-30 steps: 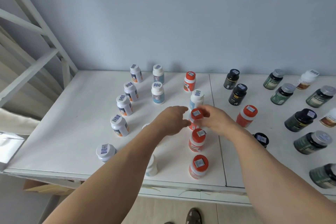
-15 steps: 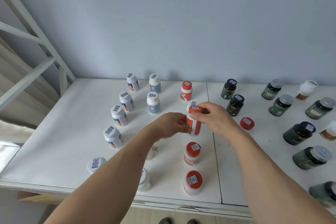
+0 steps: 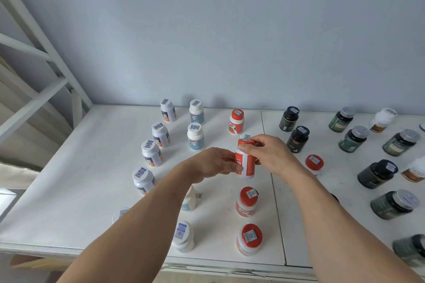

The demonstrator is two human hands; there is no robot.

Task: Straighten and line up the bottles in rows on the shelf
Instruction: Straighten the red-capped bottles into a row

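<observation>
We hold the orange bottle with both hands, left hand gripping its body, right hand pinching its cap, to set it into the orange row on the shelf.

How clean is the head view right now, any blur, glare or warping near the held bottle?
Head view: held red-capped bottle fairly sharp, label unreadable; soft even light, no glare; dark jar at the right edge smeared; wide-angle bends the shelf edges.

white shelf bears upright white bottles, orange-capped bottles, dark bottles
</observation>
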